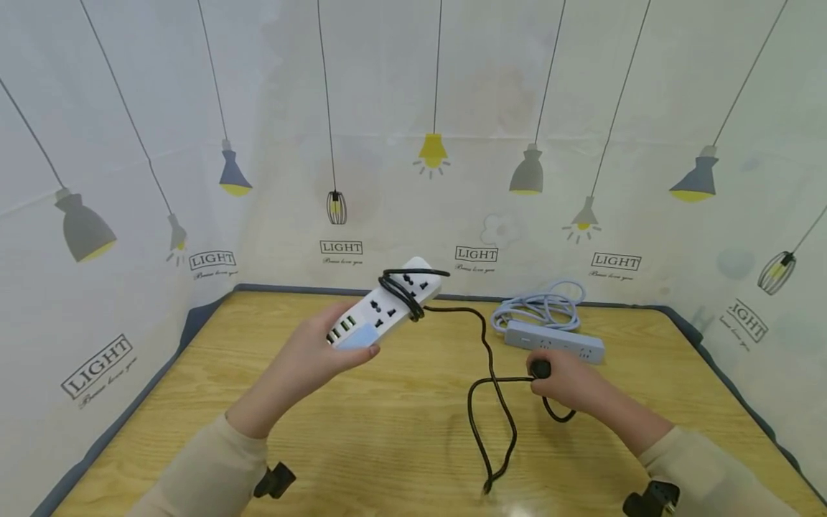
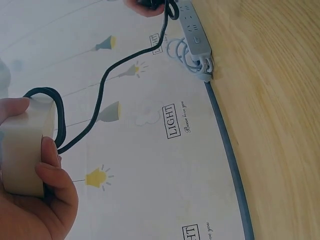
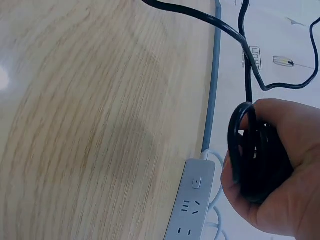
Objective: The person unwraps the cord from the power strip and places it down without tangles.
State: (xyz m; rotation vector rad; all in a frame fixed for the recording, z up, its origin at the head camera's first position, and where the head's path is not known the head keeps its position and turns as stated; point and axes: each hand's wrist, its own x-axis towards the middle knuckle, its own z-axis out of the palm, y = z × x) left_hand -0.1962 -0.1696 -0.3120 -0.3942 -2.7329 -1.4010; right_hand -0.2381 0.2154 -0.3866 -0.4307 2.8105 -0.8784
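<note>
In the head view my left hand point(image 1: 316, 345) grips the near end of a white power strip point(image 1: 394, 301), tilted up with its sockets and several USB ports showing. A black cord point(image 1: 500, 391) is wound round the strip's far half. From there it runs right in a loose loop to my right hand point(image 1: 571, 380), which holds the black plug point(image 1: 540, 369) end. The right wrist view shows fingers curled round this plug point(image 3: 270, 165), with cord bent beside it; its prongs are hidden. In the left wrist view, fingers wrap the strip's white side point(image 2: 25, 155).
Just beyond my right hand lies a second, pale blue power strip point(image 1: 552, 340) on the wooden table point(image 1: 375, 445). Its light blue cord point(image 1: 543, 307) is coiled behind it. A cloth backdrop point(image 1: 388, 86) printed with lamps stands along the table's back and sides.
</note>
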